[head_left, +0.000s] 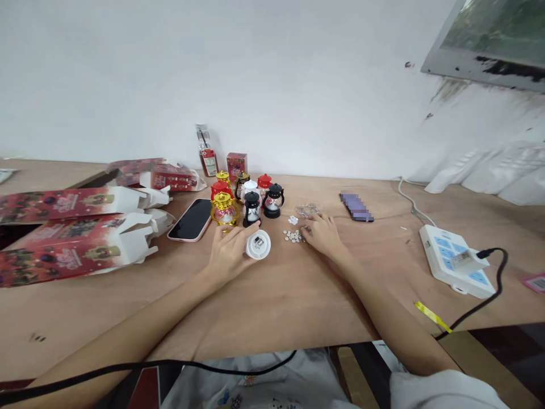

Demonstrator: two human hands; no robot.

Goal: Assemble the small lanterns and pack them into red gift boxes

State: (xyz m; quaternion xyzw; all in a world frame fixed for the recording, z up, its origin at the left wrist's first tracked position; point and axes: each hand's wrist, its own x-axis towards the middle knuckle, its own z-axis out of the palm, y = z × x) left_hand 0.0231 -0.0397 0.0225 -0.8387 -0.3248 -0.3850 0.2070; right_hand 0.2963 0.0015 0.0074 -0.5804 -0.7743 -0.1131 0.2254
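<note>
My left hand (230, 253) is closed around a small white lantern (258, 245) tipped over, its underside with the battery slot facing me. My right hand (321, 233) rests on the table with its fingertips pinching at a pile of several small silver button batteries (292, 235); what they hold is hidden. A cluster of several toy lanterns (251, 199) in gold, red, white and black stands just beyond both hands. A clear plastic wrapper (307, 211) lies beside the batteries.
A phone (191, 220) lies face up left of the lanterns. Red printed cartons (72, 227) lie open at the left. A white power strip (457, 259) with a black cable sits at the right. A purple object (356, 207) lies behind my right hand.
</note>
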